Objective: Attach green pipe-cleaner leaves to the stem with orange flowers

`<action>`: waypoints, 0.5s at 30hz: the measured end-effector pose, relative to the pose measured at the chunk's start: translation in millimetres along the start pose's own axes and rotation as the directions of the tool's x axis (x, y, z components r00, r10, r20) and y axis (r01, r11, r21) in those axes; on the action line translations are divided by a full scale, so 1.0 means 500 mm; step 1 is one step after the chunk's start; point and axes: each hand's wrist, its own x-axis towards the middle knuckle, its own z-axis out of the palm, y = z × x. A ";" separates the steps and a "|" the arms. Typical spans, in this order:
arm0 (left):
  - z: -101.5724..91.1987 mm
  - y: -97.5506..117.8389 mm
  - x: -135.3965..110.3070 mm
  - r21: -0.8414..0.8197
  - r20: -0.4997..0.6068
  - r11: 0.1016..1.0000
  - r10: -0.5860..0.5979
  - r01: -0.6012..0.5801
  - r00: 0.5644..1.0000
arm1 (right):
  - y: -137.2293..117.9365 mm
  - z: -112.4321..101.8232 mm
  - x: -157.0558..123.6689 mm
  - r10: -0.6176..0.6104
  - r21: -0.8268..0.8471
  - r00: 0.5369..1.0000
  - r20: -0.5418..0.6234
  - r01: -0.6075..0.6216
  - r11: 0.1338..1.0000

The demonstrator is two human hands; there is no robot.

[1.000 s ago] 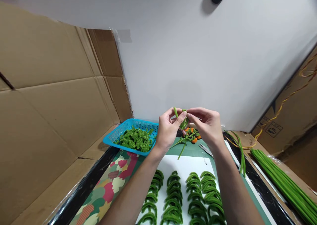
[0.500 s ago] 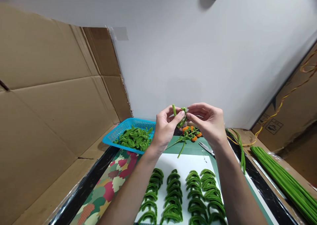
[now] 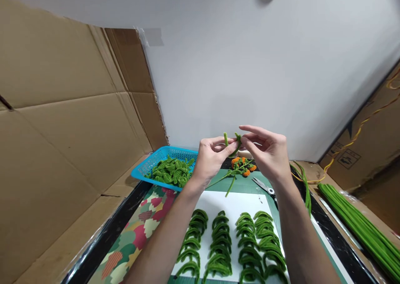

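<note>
Nearest to us, curved green pieces [image 3: 221, 244] lie in four columns on a white sheet [image 3: 231, 198], most of them arching away from us. A patterned sheet [image 3: 134, 238] spreads to the left, and a bundle of green stems [image 3: 356, 221] runs lengthwise along the right. Beyond the white sheet, scissors [image 3: 265, 186] rest with their narrowly parted blades aimed away and leftward.

Above the work area, our hands hold a bent green strip [image 3: 225, 139] up in front of the wall. Our left hand [image 3: 211, 159] pinches it between thumb and fingers. It bends like a U, so no single long axis shows; its bend hangs low and both ends point up. Our right hand [image 3: 271, 153] has its thumb tip against the right-hand end and its index finger raised apart; we cannot tell whether the other fingers grip.

Behind them lies an orange-and-green sprig [image 3: 242, 167], stem toward the lower left. To the left, a blue basket [image 3: 184, 154] holds a loose heap of looped green leaves [image 3: 171, 171]; our left hand and wrist stand before its right end.
</note>
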 end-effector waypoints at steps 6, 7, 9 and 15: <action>-0.004 -0.012 0.006 0.096 0.041 0.995 -0.023 0.019 0.999 | 0.010 0.001 0.002 -0.041 -0.218 0.999 -0.014 0.037 0.975; -0.003 -0.013 0.006 0.101 0.053 0.994 -0.037 0.031 0.998 | 0.012 0.002 0.002 -0.061 -0.256 0.998 -0.014 0.055 0.965; -0.001 -0.012 0.004 0.102 0.080 0.993 -0.065 0.057 0.995 | 0.014 0.002 0.003 -0.096 -0.323 0.995 0.010 0.094 0.942; -0.006 -0.007 0.002 0.065 0.151 0.992 -0.113 0.104 0.982 | 0.011 0.000 0.002 -0.099 -0.322 0.993 0.064 0.115 0.940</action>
